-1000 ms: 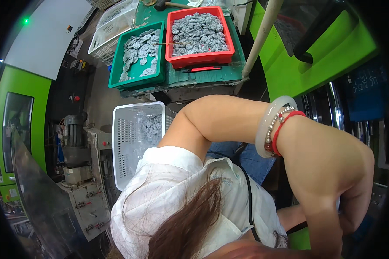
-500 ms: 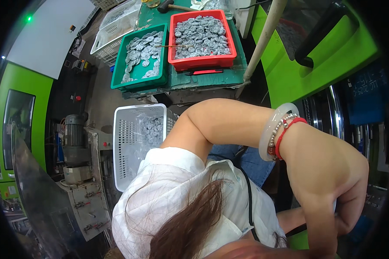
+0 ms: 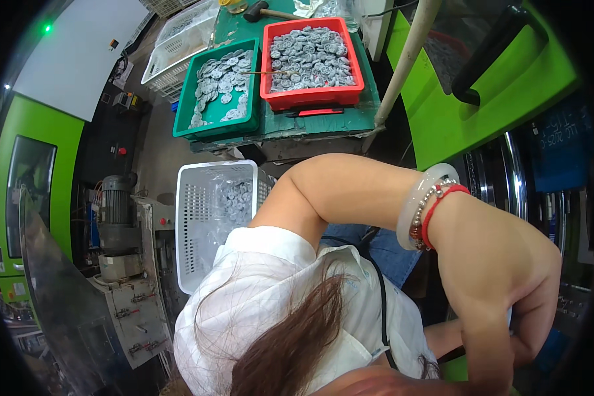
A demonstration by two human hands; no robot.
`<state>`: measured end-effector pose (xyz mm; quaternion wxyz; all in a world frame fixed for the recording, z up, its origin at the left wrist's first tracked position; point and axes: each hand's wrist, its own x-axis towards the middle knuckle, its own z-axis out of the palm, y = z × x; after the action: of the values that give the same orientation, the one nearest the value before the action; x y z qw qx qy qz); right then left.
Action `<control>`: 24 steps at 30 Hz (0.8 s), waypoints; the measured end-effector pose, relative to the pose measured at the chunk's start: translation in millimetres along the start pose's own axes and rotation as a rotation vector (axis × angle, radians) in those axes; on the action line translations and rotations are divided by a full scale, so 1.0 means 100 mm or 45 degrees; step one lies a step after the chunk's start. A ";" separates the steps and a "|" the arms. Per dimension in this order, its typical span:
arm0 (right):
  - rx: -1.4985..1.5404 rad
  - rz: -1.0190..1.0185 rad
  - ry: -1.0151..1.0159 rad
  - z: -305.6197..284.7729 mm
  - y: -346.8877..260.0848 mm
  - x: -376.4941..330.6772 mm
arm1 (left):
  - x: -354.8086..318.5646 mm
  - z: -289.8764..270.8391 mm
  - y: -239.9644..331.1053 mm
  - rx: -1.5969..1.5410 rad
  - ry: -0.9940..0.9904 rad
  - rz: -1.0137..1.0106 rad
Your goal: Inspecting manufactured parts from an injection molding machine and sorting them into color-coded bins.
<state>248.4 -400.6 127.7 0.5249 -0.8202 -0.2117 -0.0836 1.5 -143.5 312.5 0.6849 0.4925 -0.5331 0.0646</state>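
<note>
My left arm reaches across to the right, with a pale bangle, a beaded bracelet and a red cord at the wrist. At the lower right my left hand (image 3: 501,264) is bent downward, its fingers curled. A sliver of something pale shows between them, too little to name. Of my right arm only a piece of forearm (image 3: 444,338) appears below, beside the left hand; the right hand is hidden behind it. Above my left hand is a bright green machine door (image 3: 508,99) with a black handle (image 3: 465,66). Shiny metal rods (image 3: 518,175) stand behind the wrist.
A green-topped table (image 3: 297,125) holds a red tray (image 3: 310,99) and a green tray (image 3: 214,129) of grey round parts, plus a hammer (image 3: 267,11). Below stands a white basket (image 3: 183,224) with bagged parts. Machinery with a motor (image 3: 115,201) is at left.
The view has shifted slightly, so the surroundings sit a little further right and lower. My left hand keeps nearly the same bent pose; no thing visibly changes place.
</note>
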 end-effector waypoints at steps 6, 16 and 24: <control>-0.003 0.005 -0.008 0.01 0.00 0.00 | 0.00 0.03 0.06 -0.172 0.004 0.039; -0.022 0.009 0.011 -0.02 0.02 -0.06 | -0.10 -0.01 0.03 -0.094 0.110 0.067; -0.024 0.002 0.003 -0.01 0.00 -0.05 | 0.16 -0.02 -0.17 0.138 0.137 0.071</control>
<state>244.4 -402.8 126.1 0.5176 -0.8251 -0.2095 -0.0862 20.0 -157.4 314.5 0.6829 0.5096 -0.5047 0.1385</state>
